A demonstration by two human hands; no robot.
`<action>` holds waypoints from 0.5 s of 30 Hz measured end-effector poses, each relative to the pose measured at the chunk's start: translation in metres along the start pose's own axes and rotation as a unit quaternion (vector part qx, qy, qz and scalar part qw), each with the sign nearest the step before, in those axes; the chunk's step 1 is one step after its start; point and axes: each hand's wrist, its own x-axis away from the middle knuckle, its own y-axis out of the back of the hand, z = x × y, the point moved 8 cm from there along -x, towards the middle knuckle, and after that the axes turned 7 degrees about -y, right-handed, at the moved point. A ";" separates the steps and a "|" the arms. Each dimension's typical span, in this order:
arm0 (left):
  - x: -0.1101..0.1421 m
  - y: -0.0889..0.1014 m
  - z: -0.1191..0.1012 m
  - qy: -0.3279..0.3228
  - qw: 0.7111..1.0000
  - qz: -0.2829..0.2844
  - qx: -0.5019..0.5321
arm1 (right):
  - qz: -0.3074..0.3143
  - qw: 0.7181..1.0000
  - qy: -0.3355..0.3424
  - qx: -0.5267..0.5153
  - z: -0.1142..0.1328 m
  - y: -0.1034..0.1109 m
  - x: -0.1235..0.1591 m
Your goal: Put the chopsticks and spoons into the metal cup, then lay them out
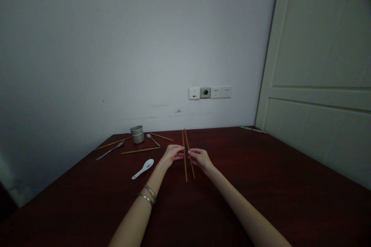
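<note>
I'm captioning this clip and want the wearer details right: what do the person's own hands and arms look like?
The left hand and right hand are gloveless, and no sleeves show. Two slim, silvery bangles circle the left forearm; the right forearm shows no jewellery. Any rings are too small to tell.

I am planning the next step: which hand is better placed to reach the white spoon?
Probably the left hand: the white spoon lies much nearer to it than to the right hand. Both hold chopsticks, though.

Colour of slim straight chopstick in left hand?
Slim straight chopstick: orange-brown; best in head view.
</note>
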 end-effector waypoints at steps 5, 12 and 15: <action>-0.001 -0.001 0.005 0.007 1.000 0.000 0.003 | -0.008 1.000 0.001 0.020 -0.007 -0.005 0.005; 0.001 -0.004 0.009 0.018 1.000 -0.007 0.004 | 0.005 1.000 0.000 0.023 -0.008 -0.008 0.006; 0.001 -0.003 0.010 0.019 1.000 -0.011 0.002 | 0.001 1.000 -0.003 0.024 -0.008 -0.007 0.006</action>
